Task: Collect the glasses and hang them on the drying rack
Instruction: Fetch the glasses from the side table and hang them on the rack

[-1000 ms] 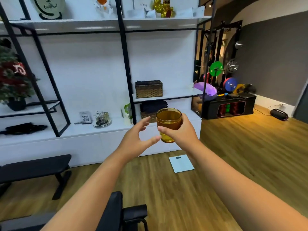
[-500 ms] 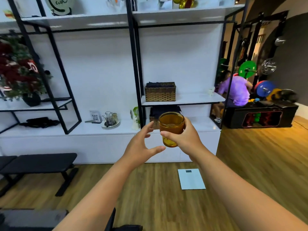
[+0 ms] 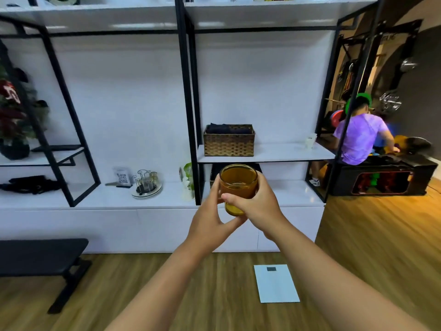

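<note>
1. The amber-tinted cylindrical drinking glass (image 3: 238, 185) is held upright at chest height in front of the person, between both hands, with the white shelving unit (image 3: 267, 154) behind it.
2. Glass of this sort is likely stiff, smooth and breakable (a knock against the metal frame could chip it), and it looks light enough for one hand. The side wall is the sensible place to take hold, leaving the rim free for turning it over.
3. The right hand (image 3: 256, 204) wraps the glass from the right, thumb across the near side and fingers round the far side: a closed grip on the wall.
4. The left hand (image 3: 210, 223) comes in from the lower left, its thumb under the base and its fingers lying along the left side, so it appears to support the glass too; how firmly it presses, I cannot tell.
5. Both forearms reach forward and converge at the glass.
6. The small wire drying rack on a round plate (image 3: 146, 185) stands on the lower white shelf, well apart to the left of the glass, with a few small glasses seemingly already on it (too small to count).
7. Judged from this, the glass is collected but not yet hung.
</note>
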`<action>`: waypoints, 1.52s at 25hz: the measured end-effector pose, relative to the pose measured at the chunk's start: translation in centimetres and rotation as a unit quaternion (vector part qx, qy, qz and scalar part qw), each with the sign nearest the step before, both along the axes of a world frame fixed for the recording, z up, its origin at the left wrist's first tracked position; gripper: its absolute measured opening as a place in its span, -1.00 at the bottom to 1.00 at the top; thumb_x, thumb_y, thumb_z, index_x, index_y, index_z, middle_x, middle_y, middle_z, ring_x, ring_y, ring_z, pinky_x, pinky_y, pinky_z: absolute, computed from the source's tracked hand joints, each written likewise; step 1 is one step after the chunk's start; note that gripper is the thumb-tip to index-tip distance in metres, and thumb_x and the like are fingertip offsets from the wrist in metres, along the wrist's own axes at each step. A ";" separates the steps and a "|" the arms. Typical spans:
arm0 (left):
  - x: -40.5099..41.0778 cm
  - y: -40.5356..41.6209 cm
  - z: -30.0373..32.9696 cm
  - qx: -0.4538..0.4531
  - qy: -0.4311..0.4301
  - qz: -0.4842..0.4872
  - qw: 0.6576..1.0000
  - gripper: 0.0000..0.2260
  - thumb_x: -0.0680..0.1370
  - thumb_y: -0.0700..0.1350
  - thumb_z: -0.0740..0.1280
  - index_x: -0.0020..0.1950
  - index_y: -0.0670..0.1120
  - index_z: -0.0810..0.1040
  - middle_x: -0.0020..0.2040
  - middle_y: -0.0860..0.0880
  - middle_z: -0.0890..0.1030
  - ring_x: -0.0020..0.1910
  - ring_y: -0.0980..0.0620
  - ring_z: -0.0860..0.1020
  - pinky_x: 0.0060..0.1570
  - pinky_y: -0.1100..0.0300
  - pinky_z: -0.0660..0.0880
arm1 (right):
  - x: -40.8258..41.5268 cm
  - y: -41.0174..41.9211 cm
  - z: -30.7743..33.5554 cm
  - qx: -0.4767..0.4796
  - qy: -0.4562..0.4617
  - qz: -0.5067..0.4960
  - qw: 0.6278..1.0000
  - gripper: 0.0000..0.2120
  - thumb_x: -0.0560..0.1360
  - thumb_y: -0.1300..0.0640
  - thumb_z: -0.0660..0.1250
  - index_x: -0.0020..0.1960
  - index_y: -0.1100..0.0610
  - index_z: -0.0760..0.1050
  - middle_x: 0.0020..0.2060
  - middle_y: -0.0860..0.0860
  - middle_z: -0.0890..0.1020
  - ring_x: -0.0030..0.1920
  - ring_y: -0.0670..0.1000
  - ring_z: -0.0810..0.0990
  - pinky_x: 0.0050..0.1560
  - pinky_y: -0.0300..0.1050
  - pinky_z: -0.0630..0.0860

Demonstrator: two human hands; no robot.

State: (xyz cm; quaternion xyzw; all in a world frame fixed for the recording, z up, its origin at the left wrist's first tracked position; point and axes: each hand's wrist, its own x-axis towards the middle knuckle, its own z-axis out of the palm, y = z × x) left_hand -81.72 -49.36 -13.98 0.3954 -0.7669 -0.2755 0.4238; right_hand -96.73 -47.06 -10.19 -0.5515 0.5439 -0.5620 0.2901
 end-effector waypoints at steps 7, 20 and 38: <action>-1.6 -14.4 -0.1 -0.007 0.057 0.056 0.997 0.00 0.43 0.02 0.59 0.66 0.28 -0.01 0.39 0.26 0.53 0.27 0.25 0.57 0.16 0.23 0.59 | 0.5 -13.9 1.1 -0.007 0.008 -0.007 1.000 -0.21 0.26 -0.09 0.71 0.38 -0.18 0.40 0.17 -0.24 0.59 0.20 -0.17 0.58 0.18 -0.11 0.63; -1.2 -32.8 -1.6 -0.010 0.058 0.250 0.966 -0.01 0.42 -0.02 0.59 0.64 0.29 0.02 0.27 0.22 0.55 0.15 0.06 0.63 0.04 0.11 0.62 | 1.4 -35.7 -0.6 0.031 0.000 0.164 0.986 -0.20 0.25 -0.18 0.70 0.38 -0.20 0.38 0.20 -0.24 0.59 0.21 -0.18 0.58 0.19 -0.12 0.64; 11.8 -49.9 -2.8 -0.007 0.033 0.348 0.937 0.00 0.39 0.25 0.59 0.62 0.41 -0.02 0.40 0.22 0.54 0.29 0.11 0.59 0.20 -0.01 0.62 | 12.2 -58.7 -3.1 0.054 0.029 0.338 0.939 0.05 0.34 -0.09 0.68 0.56 -0.34 0.04 0.32 -0.06 0.55 0.30 -0.09 0.55 -0.10 -0.52 0.49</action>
